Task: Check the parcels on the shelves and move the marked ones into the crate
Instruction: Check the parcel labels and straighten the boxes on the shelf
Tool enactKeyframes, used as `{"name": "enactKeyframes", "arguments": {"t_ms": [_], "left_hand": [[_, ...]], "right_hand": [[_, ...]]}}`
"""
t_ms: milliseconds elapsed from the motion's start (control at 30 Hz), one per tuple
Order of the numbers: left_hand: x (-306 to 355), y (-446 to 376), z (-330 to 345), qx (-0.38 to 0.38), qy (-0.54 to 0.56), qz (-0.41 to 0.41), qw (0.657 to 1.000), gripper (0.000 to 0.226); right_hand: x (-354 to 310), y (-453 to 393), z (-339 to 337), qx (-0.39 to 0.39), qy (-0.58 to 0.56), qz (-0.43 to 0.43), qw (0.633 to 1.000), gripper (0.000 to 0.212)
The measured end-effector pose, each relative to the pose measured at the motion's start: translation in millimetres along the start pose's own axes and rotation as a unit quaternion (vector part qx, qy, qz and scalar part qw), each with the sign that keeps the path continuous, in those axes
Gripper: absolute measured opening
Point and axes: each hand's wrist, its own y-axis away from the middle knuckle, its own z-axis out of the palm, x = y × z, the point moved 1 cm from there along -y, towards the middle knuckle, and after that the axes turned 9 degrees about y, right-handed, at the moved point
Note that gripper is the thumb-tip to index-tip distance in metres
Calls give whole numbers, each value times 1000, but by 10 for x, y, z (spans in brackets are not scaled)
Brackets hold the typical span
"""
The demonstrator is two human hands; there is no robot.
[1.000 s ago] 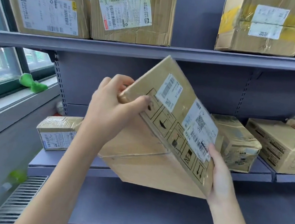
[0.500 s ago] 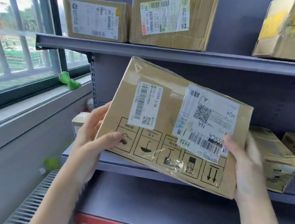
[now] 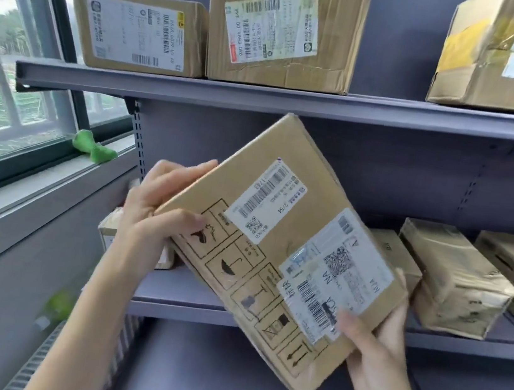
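Observation:
A flat cardboard parcel with two white barcode labels and a row of handling symbols is held up in front of the middle shelf, tilted with its right end lower. My left hand grips its upper left edge, thumb on the printed face. My right hand grips the lower right corner, thumb on the bigger label. No crate is in view.
The upper shelf carries three labelled boxes. The middle shelf holds taped parcels at the right and a small box behind my left wrist. A window and sill run along the left.
The parcel has turned clockwise, its right end dropping and its left end rising. Both hands kept their hold. The view shifted slightly left.

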Motion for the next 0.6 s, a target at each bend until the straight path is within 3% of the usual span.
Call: {"name": "enactKeyframes", "arguments": {"t_ms": [133,267,333,467,600], "left_hand": [[-37,-378,129,-88,-48,12,995,50],[-327,-434,394,-107,-14,7,994,76],[-474,-349,457,-86,20,-7,996,81],[-633,-197,419,-56,99,-33,993,78],[-770,-101,362,-10,116,-52,992,67]], "right_hand": [[383,117,48,26,-29,55,998,109],[653,141,4,111,2,91,990,116],[658,174,1,126,63,102,985,104],[655,141,-9,104,191,132,967,59],[764,100,52,60,244,146,957,50]]}}
